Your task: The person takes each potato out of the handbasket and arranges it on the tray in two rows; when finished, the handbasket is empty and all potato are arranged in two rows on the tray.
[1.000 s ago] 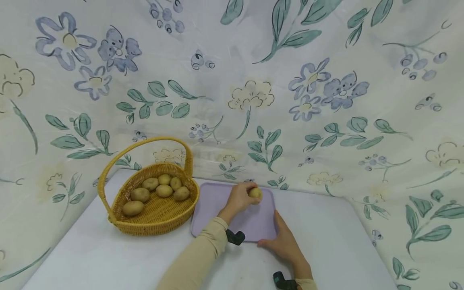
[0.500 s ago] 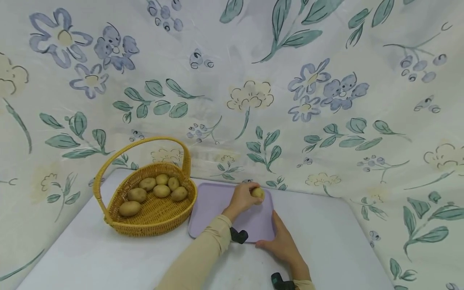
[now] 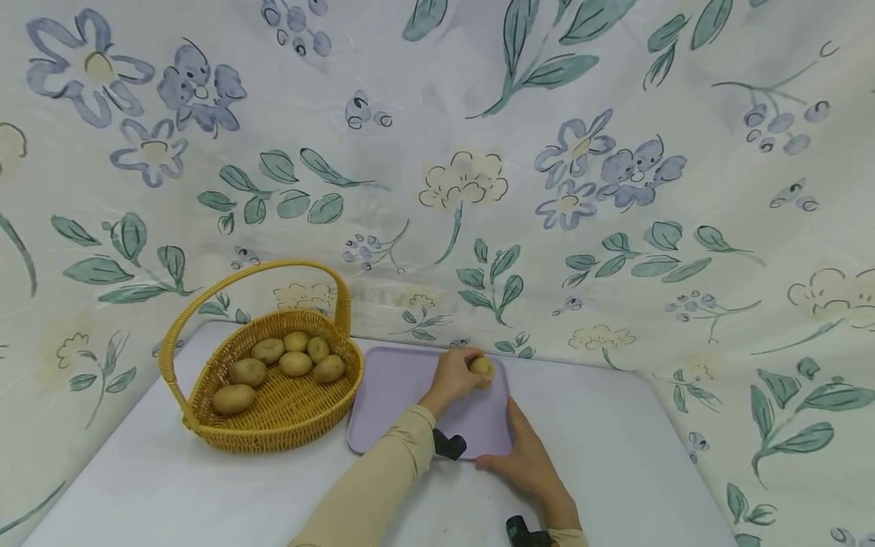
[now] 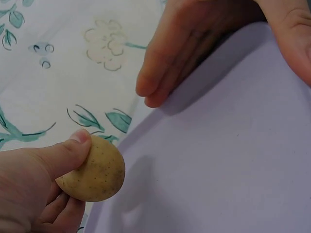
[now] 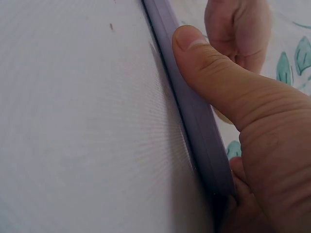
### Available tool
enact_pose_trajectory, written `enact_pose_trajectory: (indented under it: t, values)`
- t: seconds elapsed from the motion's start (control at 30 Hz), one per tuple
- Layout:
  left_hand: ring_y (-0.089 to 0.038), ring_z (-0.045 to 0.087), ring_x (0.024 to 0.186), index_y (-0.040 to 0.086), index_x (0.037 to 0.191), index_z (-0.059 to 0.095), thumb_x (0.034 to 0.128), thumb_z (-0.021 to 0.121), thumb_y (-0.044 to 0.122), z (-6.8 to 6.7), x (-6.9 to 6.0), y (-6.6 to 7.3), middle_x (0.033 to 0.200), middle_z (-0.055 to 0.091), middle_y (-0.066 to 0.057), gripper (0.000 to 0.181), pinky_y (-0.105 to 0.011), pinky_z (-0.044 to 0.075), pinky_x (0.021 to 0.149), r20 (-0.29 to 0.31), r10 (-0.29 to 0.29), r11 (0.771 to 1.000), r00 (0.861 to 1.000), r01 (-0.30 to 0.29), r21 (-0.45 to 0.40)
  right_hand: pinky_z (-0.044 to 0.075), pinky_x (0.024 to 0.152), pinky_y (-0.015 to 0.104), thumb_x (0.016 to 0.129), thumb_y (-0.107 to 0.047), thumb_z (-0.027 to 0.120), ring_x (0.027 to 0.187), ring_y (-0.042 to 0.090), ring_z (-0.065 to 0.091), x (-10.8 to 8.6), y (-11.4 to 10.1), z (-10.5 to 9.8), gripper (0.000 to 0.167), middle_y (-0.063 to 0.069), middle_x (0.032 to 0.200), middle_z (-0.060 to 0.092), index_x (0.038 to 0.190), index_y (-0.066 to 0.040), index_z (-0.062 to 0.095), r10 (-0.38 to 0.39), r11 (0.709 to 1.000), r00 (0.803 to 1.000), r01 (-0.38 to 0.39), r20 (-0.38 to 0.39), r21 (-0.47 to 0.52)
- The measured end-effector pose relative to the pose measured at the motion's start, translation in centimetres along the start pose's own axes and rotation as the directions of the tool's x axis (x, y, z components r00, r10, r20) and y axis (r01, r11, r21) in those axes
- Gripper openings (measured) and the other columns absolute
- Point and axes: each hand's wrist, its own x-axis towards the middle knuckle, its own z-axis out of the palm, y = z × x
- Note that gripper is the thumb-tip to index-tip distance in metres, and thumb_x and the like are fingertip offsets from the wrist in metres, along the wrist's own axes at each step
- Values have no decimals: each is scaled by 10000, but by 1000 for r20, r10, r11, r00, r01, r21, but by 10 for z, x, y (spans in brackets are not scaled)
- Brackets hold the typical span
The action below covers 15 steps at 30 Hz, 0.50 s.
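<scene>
In the head view my left hand pinches a round yellow potato over the far right part of a lilac tray. The left wrist view shows the thumb across the potato and fingers beneath it; a gap to the tray's surface is hard to judge. My right hand holds the tray's near right corner. Its thumb presses the near edge in the right wrist view, and its fingers lie along the right side. Several potatoes lie in a yellow wicker basket.
The basket stands just left of the tray, its tall arched handle rising over it. Both sit on a white table. A floral cloth hangs behind the table's far edge.
The head view has turned slightly right, so basket and tray sit further left in it. The left hand with the potato has shifted a little towards the tray's right side. The right hand keeps its place.
</scene>
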Motion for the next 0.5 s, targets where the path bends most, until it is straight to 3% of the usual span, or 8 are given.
enact_pose_trajectory:
  t: [0.23, 0.5]
  values:
    - [-261, 713, 1040, 14, 1167, 755, 761, 899, 96, 6, 2, -1, 1146, 763, -131, 439, -373, 592, 887, 11, 5, 999, 1000, -4, -48, 218, 1264, 556, 644, -482, 933, 1551, 429, 215, 1, 1, -3, 1349, 243, 1681, 192, 1610, 49, 157, 5, 1000, 1000, -5, -4, 18]
    - [-247, 686, 1019, 29, 1179, 750, 775, 887, 113, 4, 6, 2, 1136, 760, -126, 435, -364, 579, 875, 41, -35, 999, 999, 36, -19, 224, 1263, 539, 649, -485, 930, 1550, 425, 223, 2, 1, 0, 1344, 251, 1676, 200, 1605, 60, 160, -8, 1000, 1000, 8, 0, 16]
